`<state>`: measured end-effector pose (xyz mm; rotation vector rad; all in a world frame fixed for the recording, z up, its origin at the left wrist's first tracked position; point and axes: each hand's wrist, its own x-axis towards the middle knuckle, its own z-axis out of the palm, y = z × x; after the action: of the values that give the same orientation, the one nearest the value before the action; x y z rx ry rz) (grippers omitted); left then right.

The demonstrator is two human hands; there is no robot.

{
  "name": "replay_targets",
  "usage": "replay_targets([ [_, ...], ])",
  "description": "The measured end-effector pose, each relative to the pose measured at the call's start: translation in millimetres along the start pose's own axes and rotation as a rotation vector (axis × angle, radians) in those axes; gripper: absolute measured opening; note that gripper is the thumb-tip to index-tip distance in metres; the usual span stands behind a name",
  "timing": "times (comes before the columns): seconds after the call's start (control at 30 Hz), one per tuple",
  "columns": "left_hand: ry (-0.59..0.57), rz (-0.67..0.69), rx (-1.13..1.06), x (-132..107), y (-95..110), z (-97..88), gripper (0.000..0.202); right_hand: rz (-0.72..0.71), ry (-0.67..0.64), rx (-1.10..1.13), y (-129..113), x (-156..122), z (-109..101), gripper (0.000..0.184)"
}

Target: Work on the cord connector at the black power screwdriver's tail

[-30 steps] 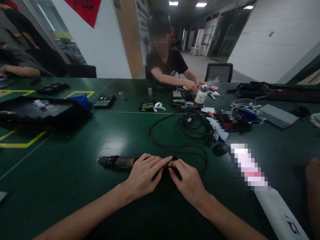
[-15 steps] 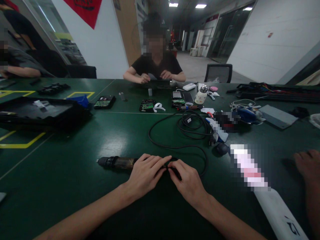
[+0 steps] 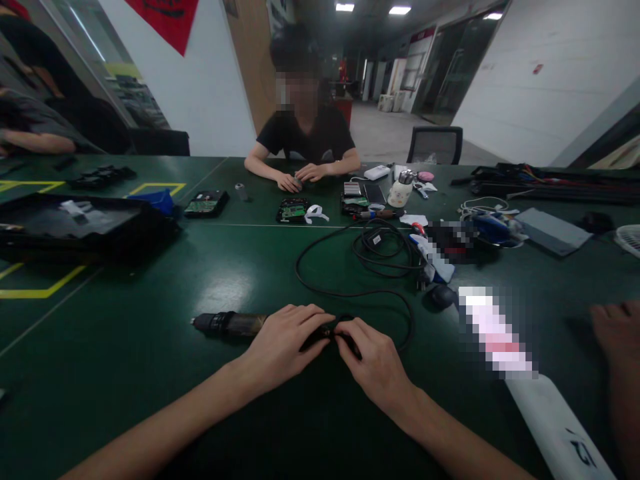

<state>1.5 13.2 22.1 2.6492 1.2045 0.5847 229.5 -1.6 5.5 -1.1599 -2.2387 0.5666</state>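
An electric screwdriver (image 3: 230, 325) lies on the green table in front of me, its bit end pointing left. My left hand (image 3: 285, 341) is wrapped over its rear part, with the thumb beneath and the fingers on top. At that rear end my right hand (image 3: 371, 348) pinches the end of a black cord (image 3: 350, 294), fingertips close to those of my left hand. The exact joint between cord and screwdriver is mostly hidden by my fingers. From there the cord loops away across the table into a coil.
Across the table, a co-worker (image 3: 305, 133) handles a small cylinder. Circuit boards (image 3: 293, 210), a bottle (image 3: 401, 189) and a second driver-like tool (image 3: 379, 215) lie midway. A black tray (image 3: 90, 233) stands left. At right are a long white object (image 3: 555, 413) and another person's hand (image 3: 617, 327).
My hands stay at the screwdriver's rear end, my left fingers shifting slightly. The co-worker opposite has reached forward and taken hold of the small cylinder that stood on the table.
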Motion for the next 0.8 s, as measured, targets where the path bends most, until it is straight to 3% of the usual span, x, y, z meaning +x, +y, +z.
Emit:
replay_targets([
  [0.07, -0.084, 0.074, 0.021, 4.3, -4.2, -9.9, 0.022, -0.006, 0.009, -0.011, -0.5, 0.4, -0.1, 0.015],
  [0.17, -0.146, 0.118, -0.012, 11.8, -9.6, -18.6, 0.016, -0.012, 0.03, -0.028, -0.8, 1.2, -0.1, 0.015],
  [0.4, -0.134, -0.033, -0.128, 22.2, -18.1, -13.3, 0.014, 0.01, 0.033, -0.013, 0.4, 3.5, -1.5, 0.016],
  [0.53, -0.098, -0.027, -0.087, 20.3, -18.3, -11.7, 0.02, 0.007, 0.048, -0.004, 0.3, 4.1, -1.8, 0.016],
  [0.8, -0.114, 0.015, -0.084, 9.1, -10.9, -12.3, 0.013, 0.02, 0.045, 0.003, 0.4, 3.7, 0.3, 0.015],
])
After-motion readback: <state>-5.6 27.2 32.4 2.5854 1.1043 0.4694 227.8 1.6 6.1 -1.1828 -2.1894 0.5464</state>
